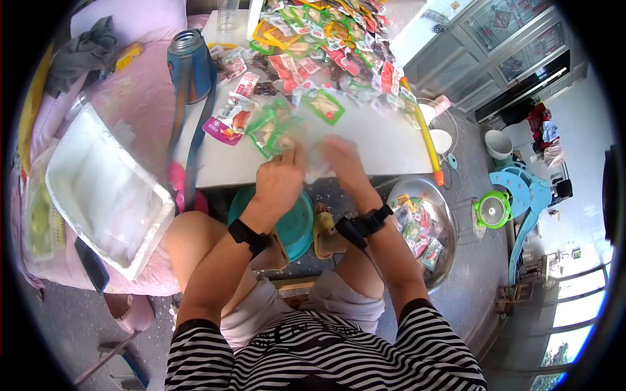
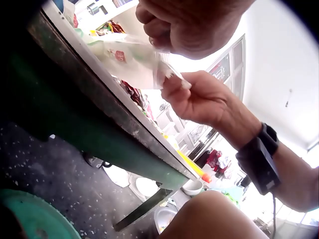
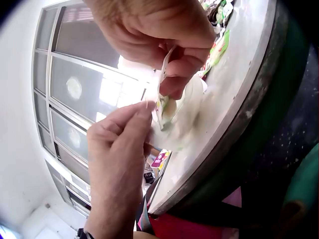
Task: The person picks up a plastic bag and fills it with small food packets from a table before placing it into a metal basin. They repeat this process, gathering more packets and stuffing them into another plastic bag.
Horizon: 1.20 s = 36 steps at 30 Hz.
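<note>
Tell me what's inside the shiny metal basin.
Colorful small packets lie piled in the metal basin. The upper ones show; whatever lies beneath them is covered, and the right arm hides part of the basin's edge.

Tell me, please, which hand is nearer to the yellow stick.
The right: the right hand is left of the yellow stick, near the table's front edge; the left hand is farther left, beyond the right hand.

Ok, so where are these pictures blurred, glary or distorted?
Head view: fisheye bending with black corners, the right hand smeared, probably by movement, and the windows at lower right very bright; left wrist view: pale, washed-out background, deep shadow under the table; right wrist view: clear plastic packet blurred, white glare on the glass panes.
</note>
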{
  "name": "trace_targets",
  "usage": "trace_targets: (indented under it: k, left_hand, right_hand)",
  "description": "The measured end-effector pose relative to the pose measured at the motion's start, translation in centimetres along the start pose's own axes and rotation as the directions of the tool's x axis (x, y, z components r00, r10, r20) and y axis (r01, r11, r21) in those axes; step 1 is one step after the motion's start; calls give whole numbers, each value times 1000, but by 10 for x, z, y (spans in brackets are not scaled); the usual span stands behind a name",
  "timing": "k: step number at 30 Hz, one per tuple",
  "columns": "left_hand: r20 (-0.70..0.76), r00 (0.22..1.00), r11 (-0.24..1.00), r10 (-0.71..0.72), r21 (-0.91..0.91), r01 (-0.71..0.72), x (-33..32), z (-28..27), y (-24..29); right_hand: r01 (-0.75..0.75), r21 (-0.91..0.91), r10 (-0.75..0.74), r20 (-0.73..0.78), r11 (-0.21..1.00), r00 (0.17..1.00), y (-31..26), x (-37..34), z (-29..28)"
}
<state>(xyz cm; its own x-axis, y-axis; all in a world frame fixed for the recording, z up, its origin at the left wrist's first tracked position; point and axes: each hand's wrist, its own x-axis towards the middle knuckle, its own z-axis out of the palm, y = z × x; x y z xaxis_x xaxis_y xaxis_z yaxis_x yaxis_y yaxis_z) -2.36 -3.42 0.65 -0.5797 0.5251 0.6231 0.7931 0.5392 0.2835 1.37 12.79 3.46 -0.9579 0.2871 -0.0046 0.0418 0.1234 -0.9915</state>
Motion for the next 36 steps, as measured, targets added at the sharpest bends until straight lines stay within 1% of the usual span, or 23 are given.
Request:
trace_targets:
  k: [1, 2, 3, 5, 8, 9, 10, 12, 13, 14, 17, 18, 19, 21, 22, 23, 24, 26, 29, 30, 32, 34, 36]
  left_hand:
    - [6, 1000, 1000, 21, -23, -20, -1, 0, 2]
    - [12, 999, 998, 40, -43, -40, -2, -1, 4]
    - [16, 998, 996, 59, -62, -57, -2, -1, 5]
    - [30, 999, 998, 21, -54, -19, 0, -1, 2]
    - [37, 998, 997, -50, -64, 52, 1, -1, -2]
    - [37, 996, 994, -75, -74, 78, 2, 0, -3]
    - [28, 997, 995, -74, -72, 76, 2, 0, -3]
    - [13, 998, 995, -66, -70, 67, 1, 0, -2]
    - [17, 997, 994, -69, -81, 70, 1, -1, -1]
    - [23, 998, 993, -65, -94, 67, 1, -3, 1]
    - [23, 999, 995, -45, -88, 47, 1, -4, 3]
    - [19, 999, 996, -40, -77, 41, 1, -4, 3]
    - [43, 998, 996, -42, -71, 45, 1, -4, 2]
    - [93, 994, 997, -49, -60, 55, 0, -2, 1]
    - [79, 996, 997, -47, -65, 52, -1, -1, 0]
    - [70, 997, 996, -43, -70, 48, -2, 1, 0]
    - [60, 997, 996, -40, -75, 45, -3, 2, 0]
    - [94, 993, 994, -72, -73, 79, -4, 0, 2]
    - [151, 984, 992, -99, -63, 109, -4, -7, 5]
    - [173, 980, 992, -103, -60, 115, -5, -9, 7]
    - [210, 971, 993, -110, -22, 118, -7, -9, 10]
    - [224, 969, 995, -104, 20, 103, -8, -9, 12]
    - [213, 973, 995, -86, 66, 73, -10, -6, 12]
  right_hand:
    - [1, 43, 0, -14, 999, 1000, 3, 6, 6]
    - [6, 105, -12, 57, 994, 998, 4, 11, 8]
    - [-16, 122, 14, 18, 992, 1000, 4, 14, 15]
    - [-60, 157, 68, -48, 986, 997, 3, 20, 29]
    - [-4, 298, 16, -39, 954, 999, 12, 12, 25]
    - [123, 151, -120, -29, 981, 992, 23, 7, 18]
    - [249, 3, -249, 1, 968, 968, 31, 1, 13]
    - [163, 31, -163, -6, 986, 987, 38, -7, 8]
    - [-51, 208, 58, -28, 977, 998, 22, -15, 12]
    - [-248, 383, 274, -14, 890, 962, 12, -20, 15]
    - [-223, 432, 252, -12, 874, 968, 4, -17, 29]
    - [-9, 57, 11, -35, 998, 999, 21, -5, 27]
    - [220, -322, -220, 35, 921, 975, 53, 14, 20]
    - [363, -488, -378, 72, 794, 923, 64, 32, 26]
    - [309, -320, -337, -33, 895, 941, 65, 36, 31]
    - [221, -176, -238, -85, 959, 968, 67, 35, 30]
    - [135, -21, -136, -135, 991, 981, 60, 32, 33]
    - [-117, 196, 139, -100, 974, 985, 7, 8, 34]
    - [-222, 127, 239, -141, 967, 961, 3, -10, 5]
    - [-199, 105, 217, -208, 974, 954, 3, -14, -5]
    - [-152, 64, 164, -343, 986, 925, 10, -16, -23]
    - [-96, -171, 31, -345, 981, 938, 38, 6, -38]
    - [-9, -351, -86, -254, 936, 963, 61, 28, -45]
